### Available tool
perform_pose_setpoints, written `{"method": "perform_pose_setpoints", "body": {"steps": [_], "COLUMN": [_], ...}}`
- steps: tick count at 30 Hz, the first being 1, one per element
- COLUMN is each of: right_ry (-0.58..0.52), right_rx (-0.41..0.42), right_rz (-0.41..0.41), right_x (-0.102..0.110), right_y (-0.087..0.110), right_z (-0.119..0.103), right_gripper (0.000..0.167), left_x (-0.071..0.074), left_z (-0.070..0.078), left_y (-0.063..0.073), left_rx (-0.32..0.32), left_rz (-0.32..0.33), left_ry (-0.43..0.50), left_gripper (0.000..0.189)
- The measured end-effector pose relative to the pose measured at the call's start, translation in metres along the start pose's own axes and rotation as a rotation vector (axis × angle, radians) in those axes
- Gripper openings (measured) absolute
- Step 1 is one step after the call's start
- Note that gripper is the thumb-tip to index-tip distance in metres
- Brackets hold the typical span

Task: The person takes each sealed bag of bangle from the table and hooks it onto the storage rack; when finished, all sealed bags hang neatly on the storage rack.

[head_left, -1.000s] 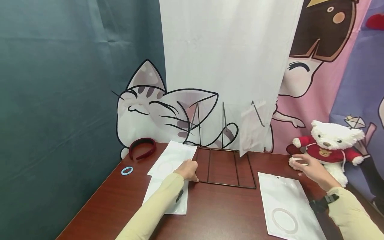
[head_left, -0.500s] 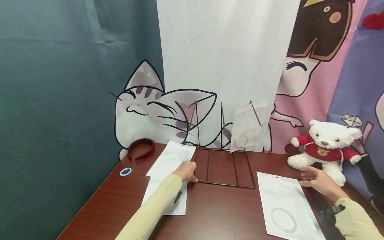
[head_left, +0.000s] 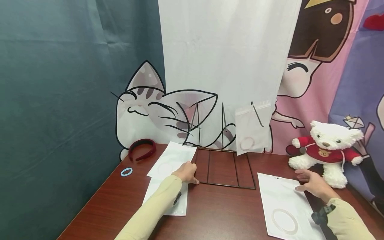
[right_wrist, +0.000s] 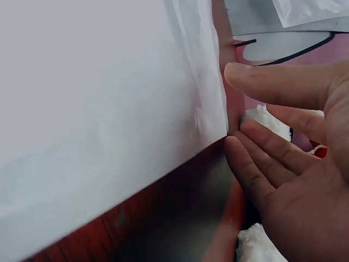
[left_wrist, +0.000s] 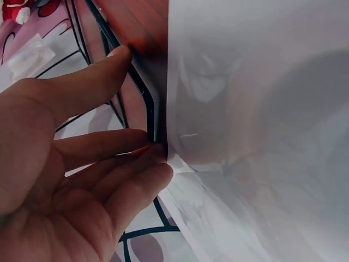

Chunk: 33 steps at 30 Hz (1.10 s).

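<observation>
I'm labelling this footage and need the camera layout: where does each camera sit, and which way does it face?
Head: worn on the head, facing forward and down over the reddish-brown wooden table; left hand, right hand and cream sleeves show.
Left wrist: on that wrist, facing a black metal wire rack and a white plastic packet; only the left hand shows.
Right wrist: on that wrist, facing a second white plastic packet; only the right hand shows.
Shared: head and right wrist both show the white plush bear wearing red.

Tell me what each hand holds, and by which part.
The left hand grips the black wire rack by the near left corner of its rectangular base. The right hand, beside a flat white rectangular pouch, holds nothing.
</observation>
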State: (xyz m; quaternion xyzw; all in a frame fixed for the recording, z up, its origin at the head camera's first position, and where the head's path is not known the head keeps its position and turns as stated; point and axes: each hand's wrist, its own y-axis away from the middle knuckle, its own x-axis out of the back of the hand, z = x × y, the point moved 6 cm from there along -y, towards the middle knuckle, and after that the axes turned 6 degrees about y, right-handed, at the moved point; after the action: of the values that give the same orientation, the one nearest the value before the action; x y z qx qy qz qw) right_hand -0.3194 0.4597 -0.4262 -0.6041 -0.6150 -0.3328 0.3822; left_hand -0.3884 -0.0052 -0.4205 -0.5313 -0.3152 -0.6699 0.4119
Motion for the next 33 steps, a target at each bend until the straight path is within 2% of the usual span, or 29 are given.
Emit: {"method": "perform_pose_setpoints", "body": {"steps": [8,15,19,22,27,30,33], "right_ry": [0.09,0.117,0.114,0.116,0.117,0.084,0.058], "right_rx": [0.034,0.022,0.061,0.074,0.087,0.084,0.123], "right_rz": [-0.056,-0.076,-0.063,-0.088,-0.162,-0.208,-0.237], "right_x": [-0.006,-0.01,-0.011,-0.015,-0.018,-0.018,-0.017], "right_y": [0.001,-0.003,-0.006,-0.008,-0.009,-0.005,0.002], "right_z": [-0.004,-0.006,-0.013,-0.018,-0.02,-0.017,-0.016], "right_gripper": [0.084,0.089,0.086,0.082,0.065,0.043,0.024], "left_x": [-0.002,0.003,0.005,0.004,0.005,0.004,0.002], "left_z": [0.003,0.002,-0.004,-0.009,-0.007,-0.002,0.001], "left_y": [-0.002,0.003,0.007,0.008,0.006,0.005,0.004], "left_rx": [-0.007,-0.004,0.006,0.02,0.009,-0.003,-0.003], "left_rz": [0.006,0.008,0.015,0.013,0.015,0.008,0.002], "left_ry": [-0.004,0.015,0.034,0.043,0.044,0.054,0.058], "left_gripper": [0.036,0.035,0.035,0.035,0.035,0.035,0.036]}}
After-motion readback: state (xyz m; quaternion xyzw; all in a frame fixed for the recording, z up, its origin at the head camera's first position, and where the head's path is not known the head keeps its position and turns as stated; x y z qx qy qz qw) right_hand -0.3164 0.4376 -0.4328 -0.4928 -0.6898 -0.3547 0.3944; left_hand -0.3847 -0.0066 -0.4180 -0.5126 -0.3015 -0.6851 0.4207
